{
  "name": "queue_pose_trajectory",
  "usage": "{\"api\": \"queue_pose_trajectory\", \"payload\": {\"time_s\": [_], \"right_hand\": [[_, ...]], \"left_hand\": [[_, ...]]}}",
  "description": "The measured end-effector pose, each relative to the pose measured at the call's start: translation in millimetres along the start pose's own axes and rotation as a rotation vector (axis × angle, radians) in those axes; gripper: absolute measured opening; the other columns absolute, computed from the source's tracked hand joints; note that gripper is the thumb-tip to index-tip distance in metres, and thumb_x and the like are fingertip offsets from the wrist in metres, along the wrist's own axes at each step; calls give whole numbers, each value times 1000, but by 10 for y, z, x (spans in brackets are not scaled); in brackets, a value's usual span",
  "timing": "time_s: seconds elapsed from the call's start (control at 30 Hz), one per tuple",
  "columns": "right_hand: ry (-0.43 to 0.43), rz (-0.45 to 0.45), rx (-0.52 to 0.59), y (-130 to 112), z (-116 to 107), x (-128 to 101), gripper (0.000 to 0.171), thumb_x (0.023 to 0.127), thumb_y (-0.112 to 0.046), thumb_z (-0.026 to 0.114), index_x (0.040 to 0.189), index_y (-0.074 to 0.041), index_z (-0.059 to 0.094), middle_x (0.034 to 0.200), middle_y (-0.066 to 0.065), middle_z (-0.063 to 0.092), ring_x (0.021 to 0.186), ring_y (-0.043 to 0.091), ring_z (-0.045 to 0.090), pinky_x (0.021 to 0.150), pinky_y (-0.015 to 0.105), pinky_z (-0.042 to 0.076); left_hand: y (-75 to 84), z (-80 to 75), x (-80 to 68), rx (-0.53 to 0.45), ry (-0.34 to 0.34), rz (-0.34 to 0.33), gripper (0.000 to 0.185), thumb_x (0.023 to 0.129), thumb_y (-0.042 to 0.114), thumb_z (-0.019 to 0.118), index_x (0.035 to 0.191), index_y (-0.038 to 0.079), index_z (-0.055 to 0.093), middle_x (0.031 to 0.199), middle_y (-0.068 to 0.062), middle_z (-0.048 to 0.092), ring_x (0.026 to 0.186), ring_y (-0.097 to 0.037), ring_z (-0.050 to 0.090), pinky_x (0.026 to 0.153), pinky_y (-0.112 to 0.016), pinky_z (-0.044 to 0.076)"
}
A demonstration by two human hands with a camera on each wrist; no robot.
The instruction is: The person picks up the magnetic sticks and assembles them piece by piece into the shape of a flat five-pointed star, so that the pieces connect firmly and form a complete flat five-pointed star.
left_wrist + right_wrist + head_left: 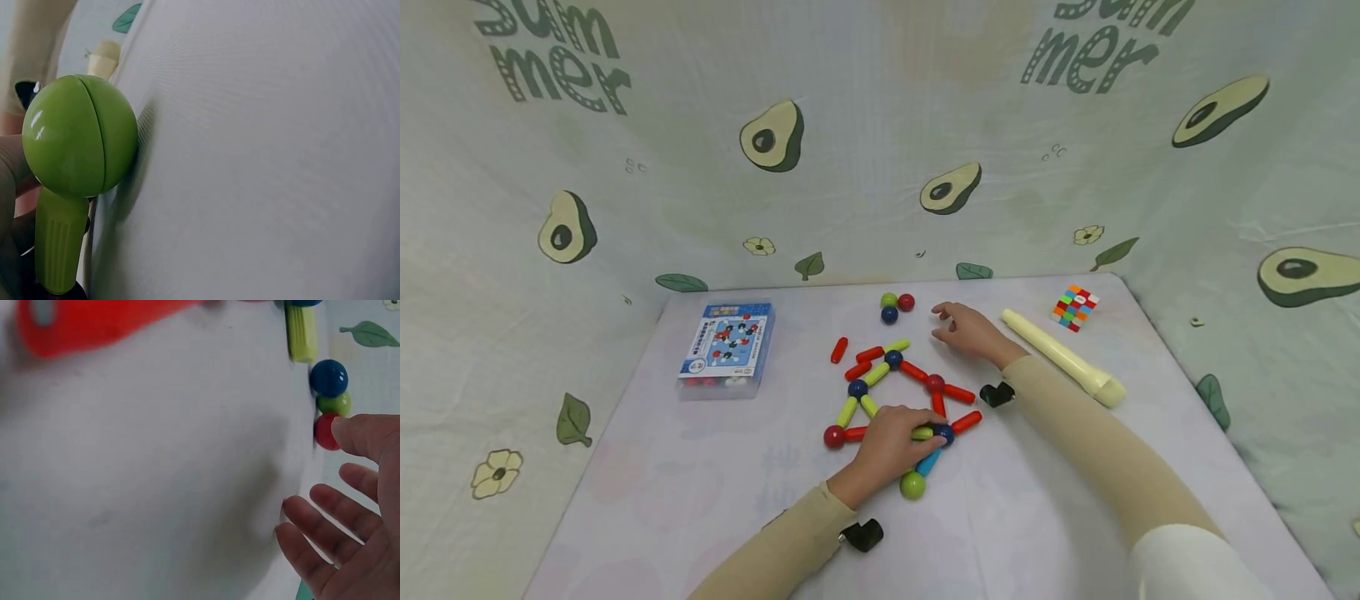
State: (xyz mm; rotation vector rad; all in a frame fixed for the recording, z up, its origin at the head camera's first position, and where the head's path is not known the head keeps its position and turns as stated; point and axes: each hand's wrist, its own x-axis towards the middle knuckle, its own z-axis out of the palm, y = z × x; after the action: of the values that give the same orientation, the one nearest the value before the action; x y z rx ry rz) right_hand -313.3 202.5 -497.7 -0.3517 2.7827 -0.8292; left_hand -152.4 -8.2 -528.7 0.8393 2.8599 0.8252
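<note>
A flat figure of red and green magnetic sticks (880, 372) joined by coloured balls lies mid-table. My left hand (917, 427) rests on its near edge, fingers curled round a green stick (922, 432) beside a dark blue ball (944, 433). Below it, a blue stick (929, 462) leads to a green ball (912, 485), which fills the left wrist view (80, 144) with the green stick (59, 244) beyond it. My right hand (943, 325) hovers with fingers spread. One fingertip (359, 434) is at the red ball (325, 431) of a loose cluster with a green ball (333, 403) and a blue ball (329, 377).
A blue toy box (727, 348) lies at the left. A cream recorder (1063, 357) and a multicoloured cube (1075, 307) lie at the right. One loose red stick (838, 349) sits left of the figure. Avocado-print cloth walls (880, 167) close in three sides of the table.
</note>
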Motion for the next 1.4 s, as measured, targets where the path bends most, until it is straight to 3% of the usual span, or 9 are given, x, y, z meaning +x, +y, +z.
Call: {"api": "queue_pose_trajectory", "payload": {"time_s": [0.3,0.5,0.63,0.77,1.03,1.4], "right_hand": [[28,-2,6,-136,33,432,58,101,-27,65,153,-13,43,148,14,50,124,32,55,107,47,46],[15,-40,-26,-250,67,584,54,103,-23,60,153,-13,44,153,15,46,136,33,48,113,48,38],[25,-48,-75,-304,85,609,48,103,-21,61,149,-13,49,149,14,51,137,32,47,115,48,36],[52,-37,-102,-301,89,591,40,102,-20,63,140,-12,56,136,15,59,124,31,55,109,46,42],[19,-45,-107,-194,-32,371,29,99,-17,66,127,-10,62,120,15,65,108,30,59,99,46,49],[-51,-5,-59,110,-154,-352,29,98,-20,69,124,-9,64,112,11,68,99,27,63,90,42,54]], "left_hand": [[-16,-5,9,-7,-1,14,33,91,46,75,122,34,74,101,20,72,85,-3,59,85,-29,46],[-14,-14,14,-11,0,14,33,91,46,75,121,34,75,99,20,73,82,-2,58,83,-27,45],[-12,-18,21,-11,5,24,32,91,46,75,121,34,75,101,20,73,83,-1,58,84,-28,45],[-19,-15,23,-13,7,26,32,91,46,75,121,34,75,102,20,73,83,-1,58,84,-28,45],[-12,-7,7,-7,12,18,33,91,45,76,122,33,75,105,18,73,86,-3,61,86,-30,46],[9,-14,1,-1,3,-4,35,91,45,76,123,32,75,106,17,74,88,-6,62,85,-30,46]]}}
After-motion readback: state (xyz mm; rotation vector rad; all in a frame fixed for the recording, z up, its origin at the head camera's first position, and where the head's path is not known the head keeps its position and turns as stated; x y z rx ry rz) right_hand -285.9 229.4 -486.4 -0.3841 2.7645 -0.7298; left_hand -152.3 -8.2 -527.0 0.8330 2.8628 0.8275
